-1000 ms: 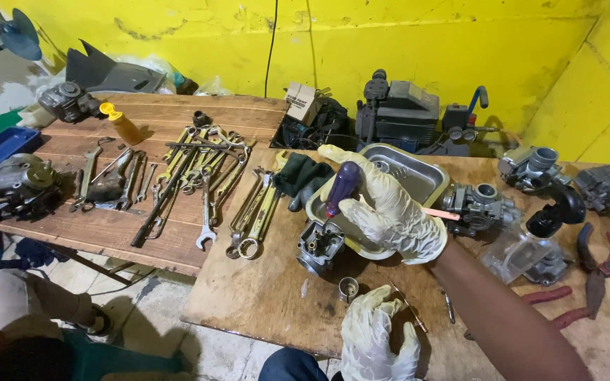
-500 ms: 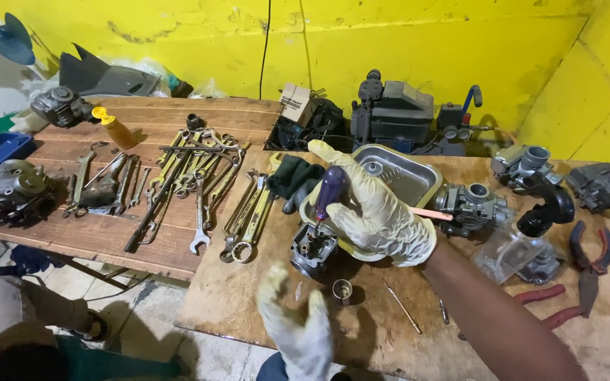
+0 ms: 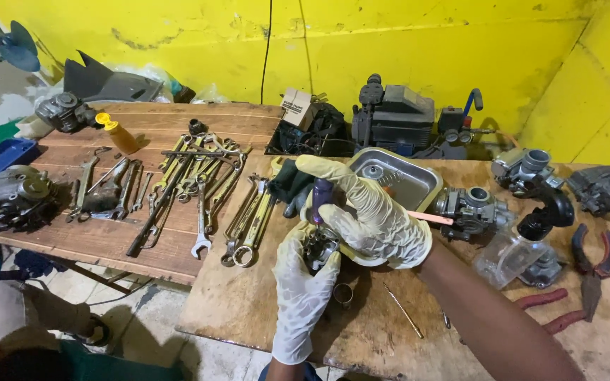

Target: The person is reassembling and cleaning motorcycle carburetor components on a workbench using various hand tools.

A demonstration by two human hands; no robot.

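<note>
Your work piece, a small carburetor body (image 3: 319, 247), stood near the front edge of the plywood bench (image 3: 248, 303), just in front of the metal tray (image 3: 418, 185). It was not yet stripped: the body appeared largely in one piece, and only a small metal ring (image 3: 343, 293) and a thin rod (image 3: 402, 310) lay loose on the bench just beside it. By that evidence I judged the dismantling to be at an early stage, with most of the fasteners on the body still to be dealt with.

Your right hand (image 3: 372, 219), in a cream glove, was closed firmly around the purple handle of a screwdriver (image 3: 320, 197), held upright with the tip down into the top of the body. The tip itself was hidden, so I could not tell which screw it engaged.

Your left hand (image 3: 303, 289), in a white glove, was wrapped about the lower part of the body from below, fingers curled on it to steady it.

The spanners (image 3: 199, 190) on the slatted table (image 3: 107, 240) lay well apart from both hands, untouched. A second carburetor (image 3: 471, 206) sat just right of the tray.
</note>
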